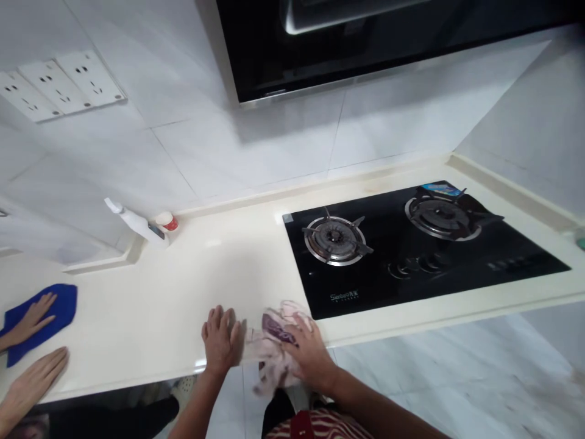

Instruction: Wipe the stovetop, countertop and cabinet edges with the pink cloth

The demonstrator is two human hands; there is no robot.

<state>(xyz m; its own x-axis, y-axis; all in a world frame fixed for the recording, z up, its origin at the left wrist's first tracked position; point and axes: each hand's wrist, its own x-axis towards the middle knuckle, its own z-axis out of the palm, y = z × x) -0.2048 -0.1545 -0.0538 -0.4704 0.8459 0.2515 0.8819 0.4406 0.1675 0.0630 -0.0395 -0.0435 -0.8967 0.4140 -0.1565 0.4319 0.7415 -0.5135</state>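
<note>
Head view: person standing at a pale countertop (242,262), in front of its stretch left of a black gas hob (381,231). Right hand (307,350) spread over a crumpled pink cloth (273,346) with a purple patch; whether the fingers grip it or only press, cannot tell. Cloth lies at the front edge, beside the hob's near left corner, part of it hanging over. Left hand (220,340) on the counter just left of the cloth, fingers loosely bent, holding nothing.

Step in hand, as I read it: wiping the counter's front edge. Next move calls, I'd judge, for gathering up the hanging part so the cloth sits flat under the palm, left hand out of its path.

Further left, a co-worker's hand (34,320) on a blue cloth (66,305), same counter.
</note>
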